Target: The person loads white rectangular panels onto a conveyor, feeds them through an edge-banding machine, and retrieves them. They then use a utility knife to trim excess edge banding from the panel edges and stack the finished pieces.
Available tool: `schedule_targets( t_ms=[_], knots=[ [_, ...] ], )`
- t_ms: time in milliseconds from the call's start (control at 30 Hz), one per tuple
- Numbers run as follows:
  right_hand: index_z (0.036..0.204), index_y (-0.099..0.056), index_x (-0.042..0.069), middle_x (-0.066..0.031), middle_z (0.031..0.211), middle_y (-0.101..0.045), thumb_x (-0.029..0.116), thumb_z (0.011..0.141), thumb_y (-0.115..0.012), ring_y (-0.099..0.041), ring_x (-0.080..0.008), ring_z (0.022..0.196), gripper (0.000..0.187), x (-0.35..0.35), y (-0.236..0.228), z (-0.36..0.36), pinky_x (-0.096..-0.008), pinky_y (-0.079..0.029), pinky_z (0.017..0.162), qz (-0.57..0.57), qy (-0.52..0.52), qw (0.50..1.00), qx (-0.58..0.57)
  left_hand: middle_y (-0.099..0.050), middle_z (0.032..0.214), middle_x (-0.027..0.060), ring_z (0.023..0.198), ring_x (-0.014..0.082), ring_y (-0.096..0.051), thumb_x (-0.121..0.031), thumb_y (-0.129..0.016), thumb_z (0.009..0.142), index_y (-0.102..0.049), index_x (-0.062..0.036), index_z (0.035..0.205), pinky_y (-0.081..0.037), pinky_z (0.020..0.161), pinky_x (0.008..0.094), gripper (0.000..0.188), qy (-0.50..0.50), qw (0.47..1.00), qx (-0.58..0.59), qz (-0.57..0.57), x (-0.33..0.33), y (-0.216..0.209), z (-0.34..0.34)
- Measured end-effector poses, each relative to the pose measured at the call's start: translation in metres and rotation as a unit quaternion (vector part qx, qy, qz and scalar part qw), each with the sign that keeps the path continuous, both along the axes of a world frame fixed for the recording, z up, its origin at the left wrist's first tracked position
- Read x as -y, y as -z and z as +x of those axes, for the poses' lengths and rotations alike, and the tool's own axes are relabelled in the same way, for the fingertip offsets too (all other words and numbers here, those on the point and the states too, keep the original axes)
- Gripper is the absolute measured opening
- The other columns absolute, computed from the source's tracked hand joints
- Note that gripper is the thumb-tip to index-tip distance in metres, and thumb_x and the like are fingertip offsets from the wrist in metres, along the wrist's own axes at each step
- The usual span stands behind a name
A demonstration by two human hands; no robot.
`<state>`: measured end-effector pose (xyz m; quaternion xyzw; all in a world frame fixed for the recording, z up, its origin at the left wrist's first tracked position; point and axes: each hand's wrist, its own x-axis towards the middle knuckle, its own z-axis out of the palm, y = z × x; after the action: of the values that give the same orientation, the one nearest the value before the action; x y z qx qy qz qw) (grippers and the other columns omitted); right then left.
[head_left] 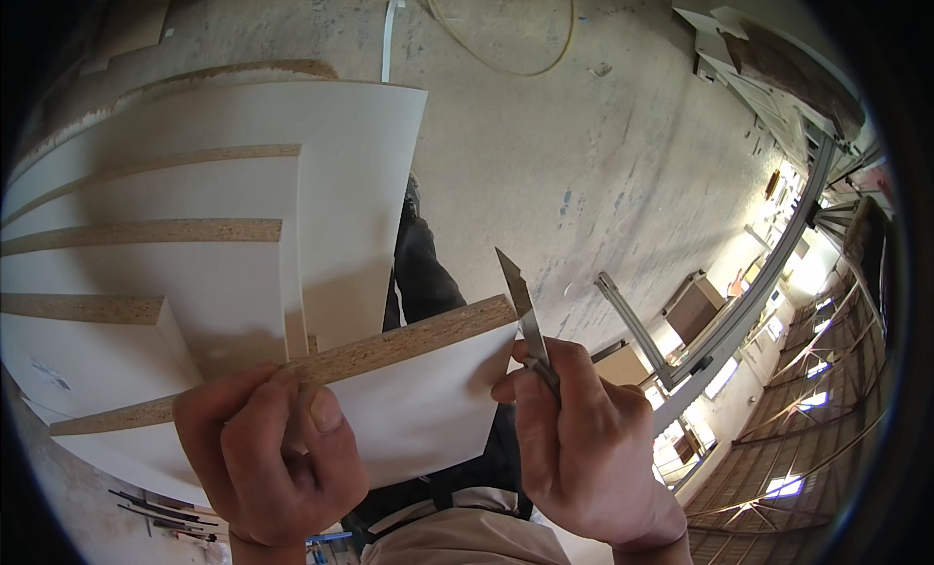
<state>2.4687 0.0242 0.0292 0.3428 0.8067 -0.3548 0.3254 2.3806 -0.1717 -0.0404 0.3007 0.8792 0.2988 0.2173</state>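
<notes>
A white-faced chipboard panel is tilted in front of me, its raw brown edge facing up. My right hand grips a knife with a pointed metal blade. The blade points up and away, beside the panel's right corner; whether it touches there I cannot tell. My left hand is closed in front of the same panel, its curled fingers at the raw edge and its thumb bent up. Whatever lies inside those fingers is hidden. Most of the knife's handle is covered by my right hand.
More white chipboard panels stand layered on the left, raw edges showing. A dark trouser leg shows behind the near panel. On the concrete floor lie a yellowish hose and a white strip. Metal rails run along the right.
</notes>
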Motion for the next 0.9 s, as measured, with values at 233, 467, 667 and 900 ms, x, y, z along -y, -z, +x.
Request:
schedule_targets(
  t_ms=[233,467,667,900],
  knots=[
    [0.113,-0.057,-0.006,-0.0111,0.079,-0.075,0.002,0.101,-0.054,-0.072,-0.0219,0.059,0.014,-0.0002,0.0009,0.0025,-0.0300,-0.055,0.054,-0.006,0.012,1.000,-0.002,-0.055,0.100,0.0185,0.080,0.0242,-0.058,-0.015,-0.066,0.098,-0.059,0.0016,0.104,-0.050,0.058,0.0320,0.019,0.001,1.000,-0.004,0.006,-0.0004,0.0006,0.0001],
    [0.112,-0.057,-0.006,-0.0099,0.079,-0.074,0.003,0.102,-0.054,-0.071,-0.0207,0.058,0.014,0.0005,0.0017,0.0042,-0.0297,-0.054,0.053,-0.005,0.013,1.000,-0.009,-0.056,0.100,0.0183,0.081,0.0244,-0.059,-0.015,-0.066,0.098,-0.060,0.0015,0.103,-0.050,0.059,0.0318,0.019,-0.007,1.000,-0.004,0.007,-0.0006,0.0008,0.0009],
    [0.112,-0.057,-0.006,-0.0096,0.078,-0.074,0.002,0.101,-0.053,-0.071,-0.0211,0.058,0.014,0.0002,0.0027,0.0052,-0.0302,-0.055,0.054,-0.003,0.009,1.000,-0.013,-0.056,0.100,0.0180,0.081,0.0240,-0.059,-0.015,-0.066,0.098,-0.060,0.0013,0.103,-0.050,0.059,0.0315,0.018,-0.013,1.000,0.002,0.005,-0.0007,0.0006,0.0018],
    [0.110,-0.057,-0.007,-0.0116,0.072,-0.070,-0.001,0.099,-0.056,-0.070,-0.0234,0.055,0.013,0.0027,0.0052,0.0050,-0.0311,-0.052,0.051,0.014,-0.007,1.000,-0.020,-0.056,0.100,0.0176,0.082,0.0240,-0.059,-0.015,-0.066,0.097,-0.060,0.0011,0.104,-0.051,0.061,0.0317,0.018,-0.013,1.000,0.007,0.000,-0.0012,-0.0009,0.0019]
  ],
)
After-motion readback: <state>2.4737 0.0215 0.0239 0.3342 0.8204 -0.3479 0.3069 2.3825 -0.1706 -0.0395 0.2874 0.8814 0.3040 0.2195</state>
